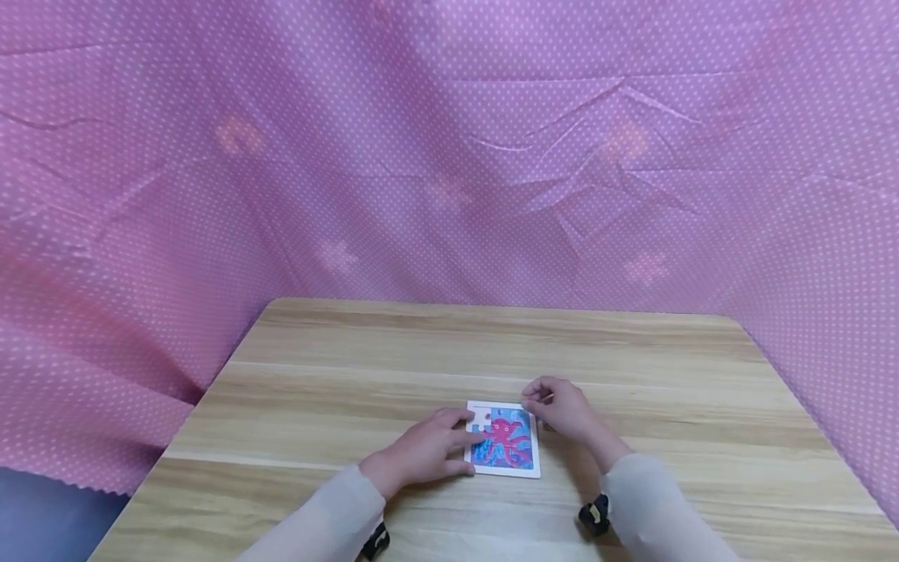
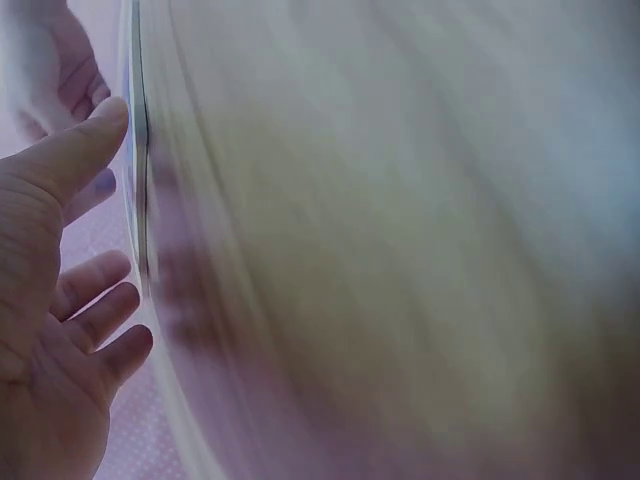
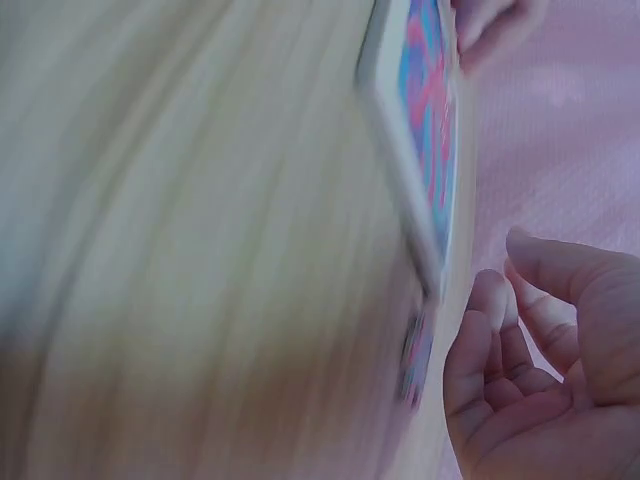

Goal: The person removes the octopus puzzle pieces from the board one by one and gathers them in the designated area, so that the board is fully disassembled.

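A square jigsaw puzzle (image 1: 520, 442) in a white frame lies on the table, showing a pink octopus on blue. White backing shows at its upper left. My left hand (image 1: 430, 448) lies along the puzzle's left side, fingers extended over it and thumb at the lower left corner. In the left wrist view the thumb (image 2: 92, 142) touches the puzzle's thin edge. Above the puzzle's upper right corner hovers my right hand (image 1: 564, 407), its fingers loosely bent. The right wrist view shows nothing between its fingers. A loose puzzle piece (image 3: 413, 355) lies beside the frame, near that hand.
The light wood-grain table (image 1: 337, 382) extends around the puzzle on all sides. Pink dotted cloth (image 1: 449, 195) hangs behind the table and at both sides. Each wrist wears a dark device (image 1: 594, 515).
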A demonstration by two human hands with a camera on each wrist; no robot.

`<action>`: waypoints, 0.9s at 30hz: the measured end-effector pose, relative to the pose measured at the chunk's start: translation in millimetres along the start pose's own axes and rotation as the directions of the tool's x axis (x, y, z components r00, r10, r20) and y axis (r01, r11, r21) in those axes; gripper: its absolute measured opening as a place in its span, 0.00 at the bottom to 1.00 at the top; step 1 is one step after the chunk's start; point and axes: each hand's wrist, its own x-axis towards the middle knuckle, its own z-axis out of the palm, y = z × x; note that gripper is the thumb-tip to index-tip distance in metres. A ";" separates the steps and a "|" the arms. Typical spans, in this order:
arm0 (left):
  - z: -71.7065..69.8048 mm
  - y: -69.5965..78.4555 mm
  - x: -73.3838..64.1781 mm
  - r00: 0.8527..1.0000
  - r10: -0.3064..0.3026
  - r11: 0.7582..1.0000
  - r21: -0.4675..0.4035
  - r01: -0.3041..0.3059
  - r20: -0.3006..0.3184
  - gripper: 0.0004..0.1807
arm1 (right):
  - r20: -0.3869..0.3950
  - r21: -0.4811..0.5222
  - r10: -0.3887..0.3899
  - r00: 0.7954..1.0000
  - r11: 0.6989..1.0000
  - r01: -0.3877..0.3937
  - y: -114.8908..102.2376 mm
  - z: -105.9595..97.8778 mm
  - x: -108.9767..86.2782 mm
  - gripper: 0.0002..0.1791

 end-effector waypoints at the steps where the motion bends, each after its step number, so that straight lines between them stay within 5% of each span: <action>1: 0.1 1.8 1.2 1.000 0.006 1.000 0.009 -0.006 -0.005 0.29 | 0.008 0.001 -0.008 1.000 1.000 0.008 -2.6 3.0 0.3 0.06; 8: 2.3 12.1 8.3 0.999 0.020 0.999 0.041 -0.018 -0.030 0.28 | 0.084 -0.052 -0.104 0.991 0.993 0.108 -13.2 22.8 4.7 0.06; 27: 6.2 15.9 10.0 0.999 0.026 0.997 0.075 -0.024 -0.029 0.27 | 0.181 -0.247 -0.134 0.974 0.953 0.177 -15.5 37.0 2.5 0.10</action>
